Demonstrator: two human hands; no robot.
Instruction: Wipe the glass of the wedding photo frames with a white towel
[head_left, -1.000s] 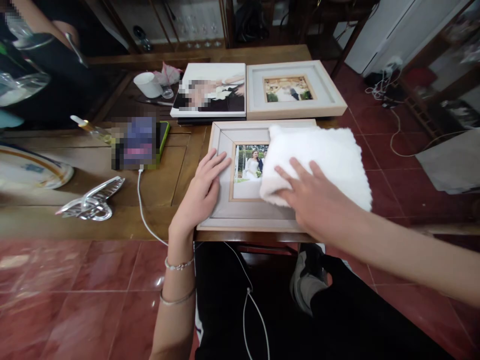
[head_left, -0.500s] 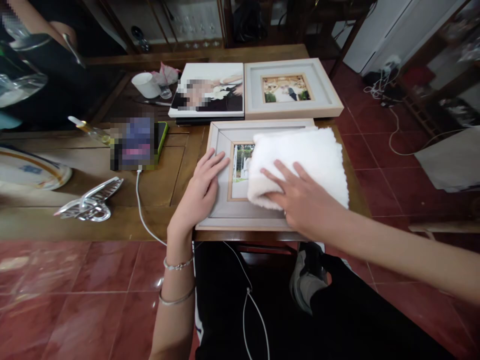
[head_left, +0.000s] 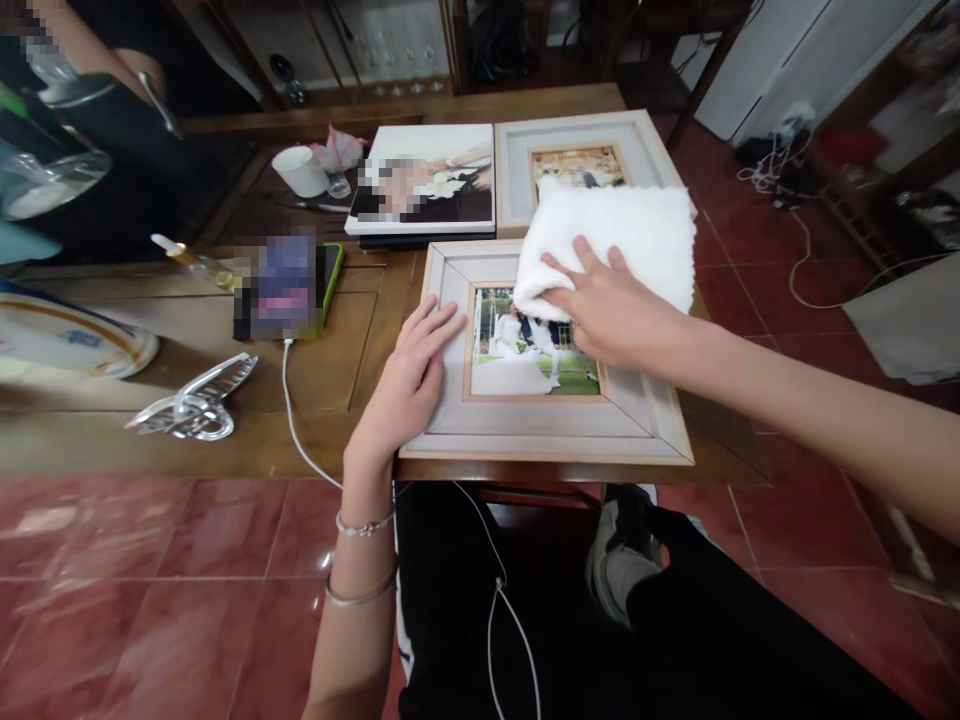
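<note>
A picture frame [head_left: 645, 440] with a pale, wide border lies on the wooden table in front of me, a photo of two people in its middle. My left hand [head_left: 409, 385] rests on the left side of this frame, fingers stretched out. My right hand [head_left: 611, 310] holds a fluffy white cloth [head_left: 622, 235] over the frame's upper right part. Its fingers press on the cloth from above, with part of the cloth folded at its left edge. The cloth hides the frame's top right corner and overlaps a second pale frame [head_left: 514, 165] behind.
A photo panel [head_left: 480, 200] lies beside the second frame. Further left are a white cup [head_left: 300, 172], a phone [head_left: 330, 285] with a white cable [head_left: 292, 410], a dropper bottle [head_left: 199, 265], a silver hair claw [head_left: 199, 405] and a plate [head_left: 112, 345]. Another person's arm [head_left: 97, 45] shows at the upper left.
My right hand has moved the cloth away from me, up to the far edge of the frame, uncovering the photo and lower right corner. My left hand stays on the frame.
</note>
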